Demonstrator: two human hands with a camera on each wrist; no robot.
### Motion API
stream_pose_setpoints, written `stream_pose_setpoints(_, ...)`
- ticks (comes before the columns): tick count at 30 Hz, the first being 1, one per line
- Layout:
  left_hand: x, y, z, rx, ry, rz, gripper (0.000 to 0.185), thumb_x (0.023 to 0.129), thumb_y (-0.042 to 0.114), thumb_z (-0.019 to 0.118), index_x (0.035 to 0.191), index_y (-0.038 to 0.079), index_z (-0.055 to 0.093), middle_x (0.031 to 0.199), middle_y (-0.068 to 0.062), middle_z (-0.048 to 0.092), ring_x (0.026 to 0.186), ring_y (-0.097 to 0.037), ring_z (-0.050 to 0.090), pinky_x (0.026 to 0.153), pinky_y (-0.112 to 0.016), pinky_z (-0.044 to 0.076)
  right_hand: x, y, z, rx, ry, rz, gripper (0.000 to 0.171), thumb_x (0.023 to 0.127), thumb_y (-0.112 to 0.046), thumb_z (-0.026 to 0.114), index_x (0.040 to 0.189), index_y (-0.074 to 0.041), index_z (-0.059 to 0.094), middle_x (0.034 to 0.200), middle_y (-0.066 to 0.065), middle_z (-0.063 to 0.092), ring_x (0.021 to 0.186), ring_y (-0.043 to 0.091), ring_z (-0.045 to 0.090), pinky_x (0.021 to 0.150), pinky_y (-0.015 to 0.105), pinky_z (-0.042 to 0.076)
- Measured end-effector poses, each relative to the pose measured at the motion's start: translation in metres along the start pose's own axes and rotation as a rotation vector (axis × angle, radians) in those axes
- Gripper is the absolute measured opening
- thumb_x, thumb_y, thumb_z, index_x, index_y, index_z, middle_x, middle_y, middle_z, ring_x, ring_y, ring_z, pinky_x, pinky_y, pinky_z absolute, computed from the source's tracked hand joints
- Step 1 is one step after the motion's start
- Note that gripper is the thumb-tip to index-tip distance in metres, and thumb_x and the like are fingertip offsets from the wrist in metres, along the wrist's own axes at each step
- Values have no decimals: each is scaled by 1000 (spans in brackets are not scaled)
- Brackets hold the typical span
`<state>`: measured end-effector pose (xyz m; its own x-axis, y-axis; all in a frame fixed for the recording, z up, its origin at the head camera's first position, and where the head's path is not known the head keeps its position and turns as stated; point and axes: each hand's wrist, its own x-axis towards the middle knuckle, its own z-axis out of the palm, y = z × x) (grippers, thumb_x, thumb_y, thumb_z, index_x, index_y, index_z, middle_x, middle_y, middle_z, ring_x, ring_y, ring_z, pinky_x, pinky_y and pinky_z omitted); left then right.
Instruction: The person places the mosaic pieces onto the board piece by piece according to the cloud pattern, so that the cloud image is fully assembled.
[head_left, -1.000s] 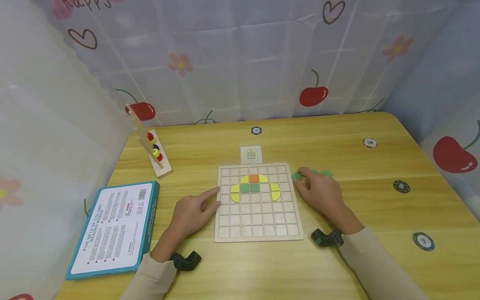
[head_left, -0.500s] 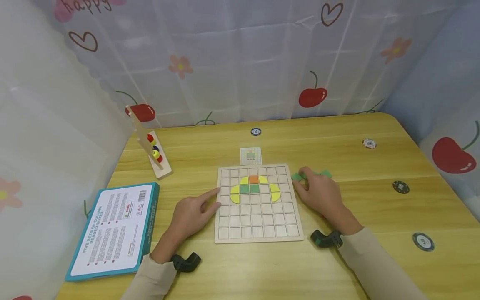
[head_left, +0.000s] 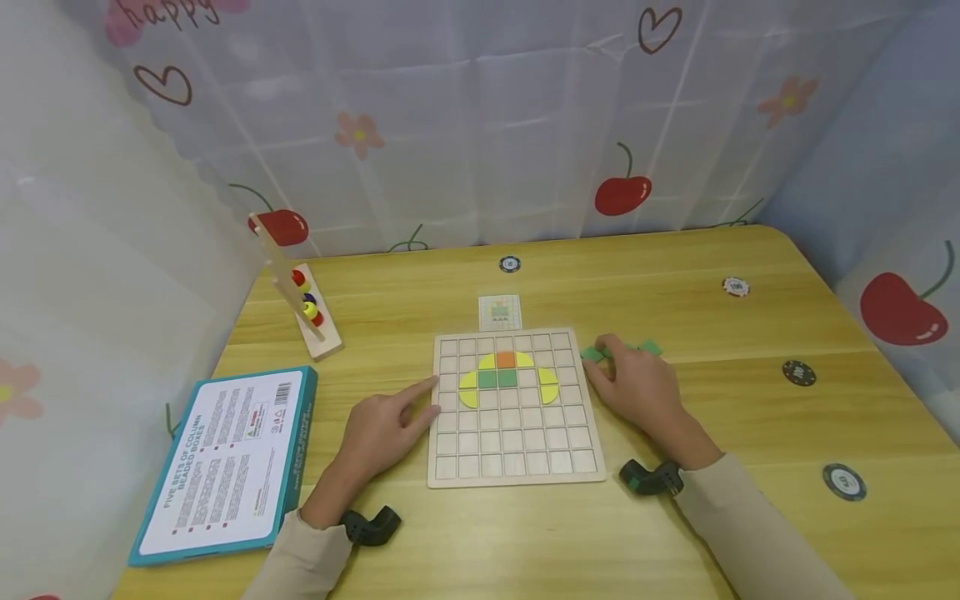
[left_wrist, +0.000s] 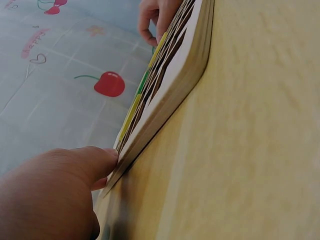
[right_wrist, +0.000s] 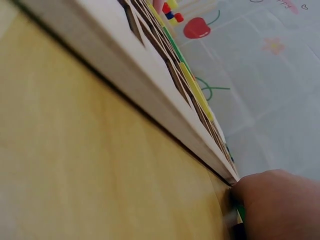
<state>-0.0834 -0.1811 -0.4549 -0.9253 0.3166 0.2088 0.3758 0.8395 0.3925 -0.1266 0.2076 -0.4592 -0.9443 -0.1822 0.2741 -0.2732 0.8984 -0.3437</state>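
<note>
A square wooden grid board [head_left: 525,465] lies flat on the table. It carries yellow quarter-circle tiles [head_left: 550,393], an orange square tile [head_left: 506,360] and two green square tiles [head_left: 487,379]. My left hand [head_left: 380,429] touches the board's left edge with extended index finger and thumb; the left wrist view shows the thumb against the rim. To the right of the board, my right hand [head_left: 637,387] is over several loose green tiles [head_left: 651,347]. One green tile [head_left: 591,354] shows between its thumb and index finger. Whether the fingers pinch it is hidden.
Behind the board lies a pattern card [head_left: 499,312]. A wooden bead stand [head_left: 321,321] is at the back left, above a teal-edged box [head_left: 225,462]. A poker chip [head_left: 510,264] lies at the back; other chips [head_left: 798,372] lie along the right.
The camera view shifts slightly. Both hands, the board and its tiles keep their places.
</note>
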Motion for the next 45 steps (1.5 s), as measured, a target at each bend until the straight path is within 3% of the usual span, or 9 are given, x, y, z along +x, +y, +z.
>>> stream_pose_setpoints(16,-1,0,0,3,-5,-4,44,99,44,66,138,25,67,49,15,32,43,-1,22,46,-25,21,1,-1,1,119,38,26,35,101,-31,63,121,-2,66,55,-5,46,43,10,38,41,30,30)
stream_pose_setpoints(28,0,1,-1,1,1,-3,44,98,45,68,138,26,67,49,15,31,44,-1,21,46,-25,21,-4,-51,2,177,-135,-133,32,100,-31,69,127,-14,65,57,-9,38,49,8,32,48,27,28)
stream_pose_setpoints(36,1,2,-2,1,-19,-9,45,99,46,66,139,26,66,50,15,33,43,-1,23,46,-25,22,-5,-68,12,108,-76,-180,32,98,-31,71,126,-15,67,54,-11,38,45,8,30,45,27,23)
stream_pose_setpoints(45,1,1,-1,8,-6,-23,43,99,40,67,139,23,66,50,14,31,43,-2,22,47,-24,21,-4,-67,23,123,11,-232,31,96,-31,73,125,-19,72,54,-14,36,46,5,26,45,26,19)
